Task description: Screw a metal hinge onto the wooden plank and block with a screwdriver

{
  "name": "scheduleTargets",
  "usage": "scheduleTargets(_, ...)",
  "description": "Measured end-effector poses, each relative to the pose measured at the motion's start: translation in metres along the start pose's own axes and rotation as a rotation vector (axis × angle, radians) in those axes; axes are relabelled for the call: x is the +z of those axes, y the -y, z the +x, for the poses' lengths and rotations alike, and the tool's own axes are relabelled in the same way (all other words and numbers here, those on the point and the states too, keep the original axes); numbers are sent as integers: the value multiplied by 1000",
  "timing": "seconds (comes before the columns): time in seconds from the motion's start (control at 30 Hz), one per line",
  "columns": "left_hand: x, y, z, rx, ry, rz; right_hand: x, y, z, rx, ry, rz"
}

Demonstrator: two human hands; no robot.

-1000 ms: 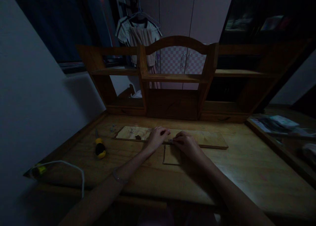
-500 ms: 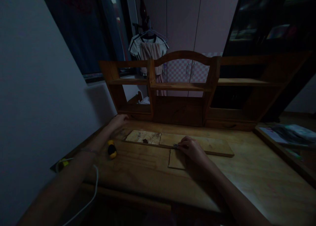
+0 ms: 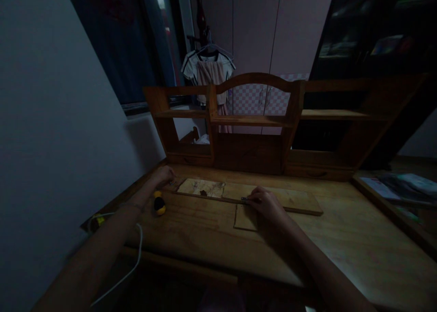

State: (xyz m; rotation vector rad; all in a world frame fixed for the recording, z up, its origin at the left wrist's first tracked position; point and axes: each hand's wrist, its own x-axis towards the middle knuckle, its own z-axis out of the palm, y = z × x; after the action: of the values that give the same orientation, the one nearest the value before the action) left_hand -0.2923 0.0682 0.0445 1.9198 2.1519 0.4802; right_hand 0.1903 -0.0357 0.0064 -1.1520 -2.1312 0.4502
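Note:
A long wooden board [image 3: 273,196] lies across the desk, its left part showing a rough, pale, worn patch [image 3: 201,188]. My right hand [image 3: 268,204] is closed in a pinch on a small metal piece [image 3: 244,198] at the board's front edge. Just below it, a small square wooden piece [image 3: 245,218] lies against the board, partly covered by the hand's shadow. At the far left end of the board is my left hand [image 3: 164,175], fingers curled down together; what they hold, if anything, is too dark to make out. A yellow and black handle-like object [image 3: 159,203] lies near my left forearm.
A wooden desk shelf [image 3: 252,121] stands along the back of the desk [image 3: 358,230]. A white cable [image 3: 140,244] hangs over the left front edge beside a yellow item [image 3: 99,219]. To the right, papers and a plastic-wrapped bundle [image 3: 403,184] lie beyond a raised wooden edge.
My left hand has come down and slightly nearer, to the board's left end. My right hand keeps its pinch on the metal piece in nearly the same place. The view has shifted slightly.

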Motion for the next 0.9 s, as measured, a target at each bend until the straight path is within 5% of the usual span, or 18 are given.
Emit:
scheduleTargets(0.2, -26, -7, -1, 40, -71, -92, 1, -1, -1, -6, -6, 13)
scheduleTargets(0.33, -32, -43, -1, 126, -125, -206, 0, 0, -1, -10, -7, 23)
scheduleTargets(0.47, -3, -113, -15, 293, -44, -358, 0, 0, -2, -15, -14, 26)
scheduleTargets(0.67, 60, -218, -70, 700, 171, -687, 2, -3, -2, -10, -17, 18)
scheduleTargets(0.77, 77, -239, -92, 847, 184, -623, 3, -4, -1, -6, -16, 14)
scheduleTargets(0.9, 87, -241, -107, 945, 237, -547, 3, -2, -1, -8, -15, 11)
